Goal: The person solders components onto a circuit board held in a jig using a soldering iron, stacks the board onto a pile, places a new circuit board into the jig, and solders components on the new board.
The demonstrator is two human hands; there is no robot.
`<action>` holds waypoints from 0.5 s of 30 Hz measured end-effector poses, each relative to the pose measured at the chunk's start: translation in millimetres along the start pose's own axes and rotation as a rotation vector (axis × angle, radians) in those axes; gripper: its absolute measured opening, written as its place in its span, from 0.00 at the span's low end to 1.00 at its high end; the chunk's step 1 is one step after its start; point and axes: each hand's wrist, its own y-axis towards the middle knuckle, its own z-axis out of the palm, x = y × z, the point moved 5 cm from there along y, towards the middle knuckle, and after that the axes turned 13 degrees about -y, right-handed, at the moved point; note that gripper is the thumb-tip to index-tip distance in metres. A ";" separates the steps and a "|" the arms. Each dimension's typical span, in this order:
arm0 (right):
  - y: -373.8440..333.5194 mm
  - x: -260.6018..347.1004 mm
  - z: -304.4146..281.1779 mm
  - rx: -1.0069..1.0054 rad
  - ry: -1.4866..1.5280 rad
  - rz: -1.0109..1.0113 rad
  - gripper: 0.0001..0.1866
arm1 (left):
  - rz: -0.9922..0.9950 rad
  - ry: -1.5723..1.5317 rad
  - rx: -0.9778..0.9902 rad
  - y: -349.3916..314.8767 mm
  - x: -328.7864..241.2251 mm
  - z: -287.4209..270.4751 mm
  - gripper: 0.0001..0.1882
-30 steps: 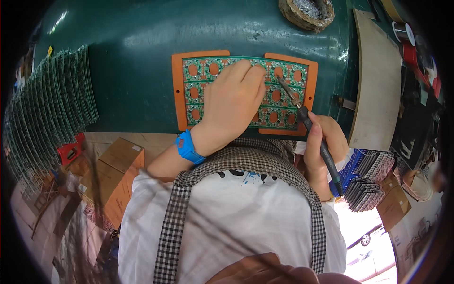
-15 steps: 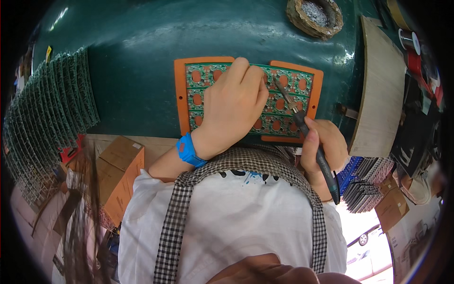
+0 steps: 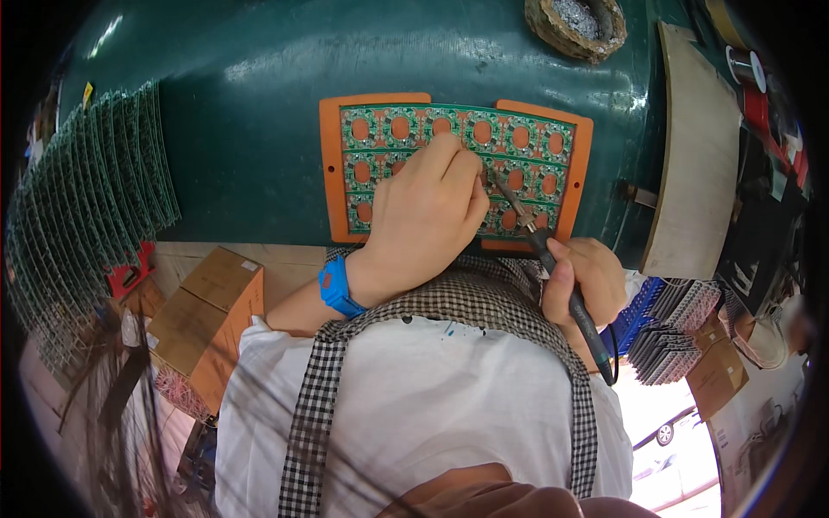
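In the head view, a green circuit board (image 3: 502, 142) lies in an orange frame (image 3: 333, 138) on the dark green table (image 3: 242, 155), straight ahead of the person. It has 3 rows of small parts and rounded openings with orange showing through; the top row shows 6 openings.

The left hand (image 3: 427, 207) is laid over the middle of the board, back of the hand up, fingers bent and close together. Its fingertips are partly hidden, so I cannot tell whether they pinch anything. A blue watch (image 3: 338, 283) sits on that wrist.

The right hand (image 3: 587, 281) is closed around the dark handle of a soldering iron (image 3: 541, 244), thumb along it. The iron slants up and to the left, its tip over the middle row, just beside the left fingertips; I cannot tell whether it touches the board.

Beyond the board, toward the right, stands a rough brown bowl (image 3: 553, 39) with silvery bits inside. Many thin green boards (image 3: 95, 190) stand in a row at the left. At the right are a pale flat panel (image 3: 699, 164) and a spool of wire (image 3: 744, 69).
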 end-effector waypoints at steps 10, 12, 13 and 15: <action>-17.7 11.3 -6.4 -0.004 -0.035 0.014 0.03 | -0.124 -0.071 0.055 -12.5 -4.8 -2.0 0.06; -23.1 14.5 -9.8 -0.014 -0.028 -0.013 0.03 | -0.124 -0.101 0.114 -21.9 -4.7 -0.1 0.06; -25.8 15.8 -9.6 -0.017 -0.028 -0.013 0.03 | -0.122 -0.099 0.115 -25.1 -5.0 1.3 0.06; -30.8 17.9 -6.4 0.008 -0.032 -0.018 0.03 | -0.089 -0.078 0.090 -29.3 -7.6 3.6 0.06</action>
